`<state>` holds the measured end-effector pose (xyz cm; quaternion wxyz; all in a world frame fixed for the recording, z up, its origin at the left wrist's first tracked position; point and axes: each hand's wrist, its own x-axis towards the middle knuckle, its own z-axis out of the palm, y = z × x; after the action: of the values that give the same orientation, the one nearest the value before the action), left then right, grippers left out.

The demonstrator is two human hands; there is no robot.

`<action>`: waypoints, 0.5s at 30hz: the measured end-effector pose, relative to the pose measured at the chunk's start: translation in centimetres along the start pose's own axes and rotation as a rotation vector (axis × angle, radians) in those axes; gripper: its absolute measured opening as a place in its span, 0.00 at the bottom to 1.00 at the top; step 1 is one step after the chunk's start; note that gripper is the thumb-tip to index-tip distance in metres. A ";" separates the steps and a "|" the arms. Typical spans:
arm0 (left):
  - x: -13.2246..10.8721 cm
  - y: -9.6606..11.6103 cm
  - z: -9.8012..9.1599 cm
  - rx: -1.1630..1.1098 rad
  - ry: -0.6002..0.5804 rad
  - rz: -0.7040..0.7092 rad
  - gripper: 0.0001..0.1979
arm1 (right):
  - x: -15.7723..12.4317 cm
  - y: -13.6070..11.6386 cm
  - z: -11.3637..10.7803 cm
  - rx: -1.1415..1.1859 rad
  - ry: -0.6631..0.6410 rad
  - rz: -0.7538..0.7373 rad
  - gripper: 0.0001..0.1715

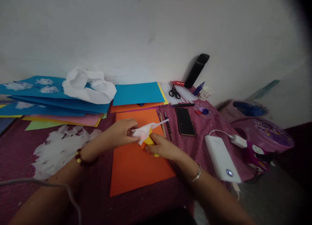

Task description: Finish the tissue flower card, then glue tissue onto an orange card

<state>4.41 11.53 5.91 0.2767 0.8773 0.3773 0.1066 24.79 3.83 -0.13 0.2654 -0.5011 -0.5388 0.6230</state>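
Observation:
Over an orange paper sheet [136, 169] my two hands meet. My left hand [120, 131] pinches a thin white piece of tissue paper [146, 129] whose tip points right. My right hand [162, 147] is closed on a small yellow and orange paper piece [148, 141] that sits under the white tissue. Both hands hover just above the sheet, and the fingers hide part of the small piece.
Torn white tissue bits [57, 148] lie at left. Blue and coloured sheets [60, 101] with a crumpled white tissue wad [89, 85] lie behind. Scissors [174, 93], pens, a phone [185, 121], a white power bank [221, 157] and a paper cup [206, 93] are at right.

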 end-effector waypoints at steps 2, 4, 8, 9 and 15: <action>-0.1 0.3 0.4 0.158 0.038 0.051 0.13 | -0.3 -0.2 0.1 -0.013 0.009 -0.009 0.09; -0.3 0.6 0.6 0.243 0.026 0.076 0.15 | -0.7 -0.4 0.2 -0.024 0.004 -0.026 0.09; -0.5 0.7 0.6 0.214 -0.002 0.125 0.15 | -1.7 -1.1 0.1 -0.045 -0.017 -0.062 0.09; -0.5 0.6 0.6 0.177 -0.009 0.151 0.16 | -1.9 -1.3 0.1 -0.042 -0.022 -0.066 0.09; -0.5 0.9 0.3 -0.102 -0.073 0.221 0.17 | -2.4 -1.5 0.0 0.033 -0.052 -0.070 0.09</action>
<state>4.71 10.54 6.13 0.3212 0.9016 0.2621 0.1234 25.33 2.15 2.10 0.2811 -0.4612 -0.5525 0.6348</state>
